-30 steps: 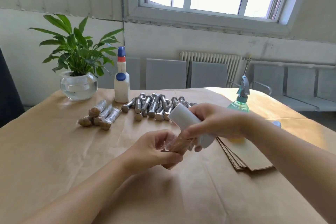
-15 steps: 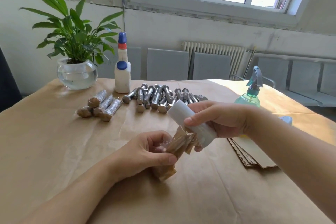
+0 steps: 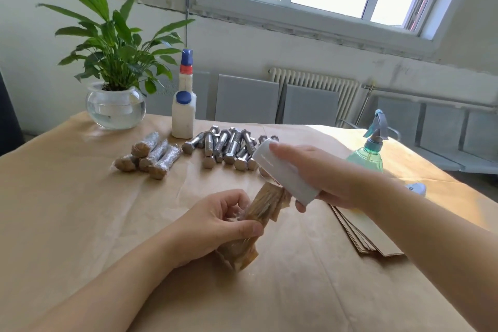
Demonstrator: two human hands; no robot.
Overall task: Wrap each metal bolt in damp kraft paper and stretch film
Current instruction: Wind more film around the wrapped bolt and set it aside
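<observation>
My left hand (image 3: 215,226) grips a bolt wrapped in brown kraft paper (image 3: 262,210), tilted, its lower end near the table. My right hand (image 3: 323,178) holds a white roll of stretch film (image 3: 283,172) just above the bundle's upper end, and clear film runs from the roll down to the bundle. A heap of bare metal bolts (image 3: 229,145) lies behind my hands. Several finished bundles wrapped in paper and film (image 3: 151,156) lie to the left of the heap.
A stack of kraft paper sheets (image 3: 369,237) lies under my right forearm. A green spray bottle (image 3: 369,153) stands at the right, a white bottle with a blue cap (image 3: 183,110) and a plant in a glass bowl (image 3: 116,105) at the back. Brown paper covers the table (image 3: 80,224).
The wrapped bolt has swung from nearly level to steeply tilted in my left hand. My right hand has carried the roll up and to the right, away from the bundle.
</observation>
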